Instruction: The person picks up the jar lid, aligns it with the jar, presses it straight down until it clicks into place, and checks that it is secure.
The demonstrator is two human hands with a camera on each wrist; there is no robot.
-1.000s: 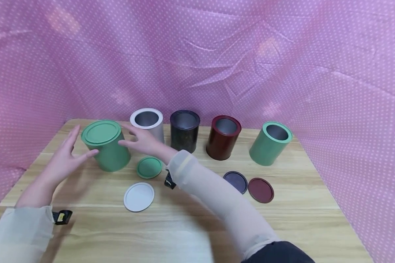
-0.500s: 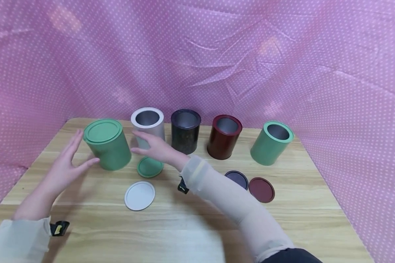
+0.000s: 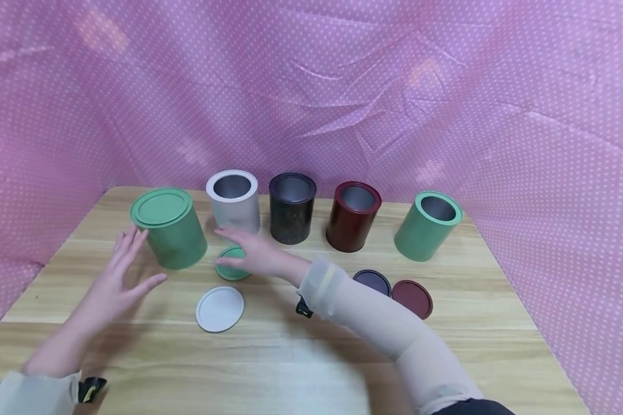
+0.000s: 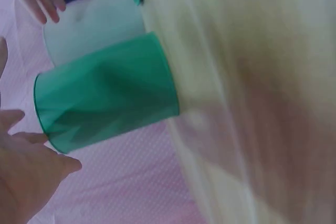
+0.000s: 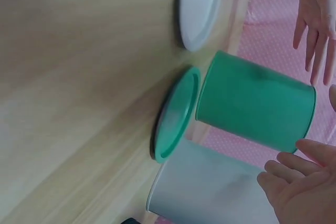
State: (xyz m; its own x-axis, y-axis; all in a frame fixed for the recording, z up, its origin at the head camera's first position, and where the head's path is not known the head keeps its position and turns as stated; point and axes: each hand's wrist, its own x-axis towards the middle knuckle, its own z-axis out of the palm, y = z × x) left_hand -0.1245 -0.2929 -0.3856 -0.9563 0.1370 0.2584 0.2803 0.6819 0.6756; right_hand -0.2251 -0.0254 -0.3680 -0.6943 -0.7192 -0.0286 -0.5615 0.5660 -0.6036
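Green can (image 3: 179,239), closed at the top, stands upright at the table's (image 3: 239,369) far L, w/ the white can (image 3: 239,213) just to its R. L hand (image 3: 109,294) is at its near-L side, fingers spread, thumb out wide, gripping nothing; fingertips overlap the can's upper side in the head view, but can't tell if they touch. R hand (image 3: 256,253) also has nothing in it: fingers loosely extended, thumb apart, over the green lid (image 5: 176,114), prob. clear of it. Handling, best guess: can is thin metal or similar, stiff, smooth, so a bit slippery w/ dry palms; light if empty, but contents & wt unknown. Too wide for an easy one-hand grip, I'd say; best hold = both palms on opp. sides, approx. mid-height, w/o squeezing hard b/c thin walls could dent. Green lid looks light & rigid; pinch by the rim. Hard to make out: whether the can's top is a fitted lid or an upturned base; its far side & inside. R hand hides part of the green lid in the head view; R sleeve (image 3: 384,317) cuts off part of the purple lid (image 3: 372,280). Wrist views are soft/blurry, & each crops its own hand, so finger contact there is unclear too.
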